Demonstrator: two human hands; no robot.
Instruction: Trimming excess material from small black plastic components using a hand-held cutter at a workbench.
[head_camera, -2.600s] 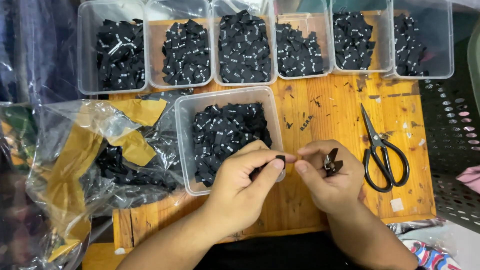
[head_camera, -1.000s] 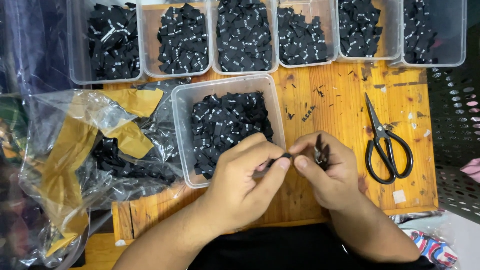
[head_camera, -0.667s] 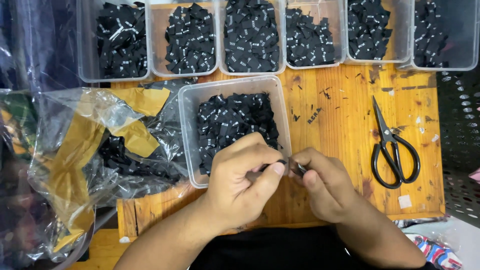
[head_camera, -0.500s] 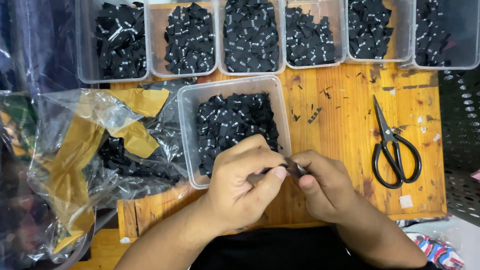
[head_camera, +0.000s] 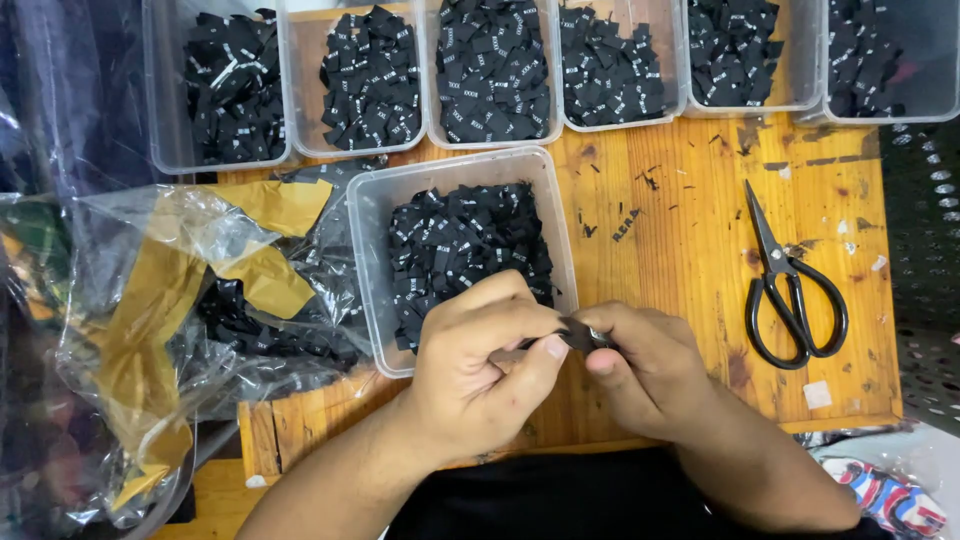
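Black fabric label (head_camera: 578, 334) is pinched between the left hand (head_camera: 478, 370) and right hand (head_camera: 645, 365), fingertips clenched on it, just beside the clear tub (head_camera: 462, 255) of labels; black scissors (head_camera: 790, 285) lie well right of that tub.

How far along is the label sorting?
Done: six back tubs each hold a pile of black labels. In hand: left hand and right hand pinch one small label between them, scissors lying unused on the board. Left: the front tub is well filled, and more black pieces sit in the bag.
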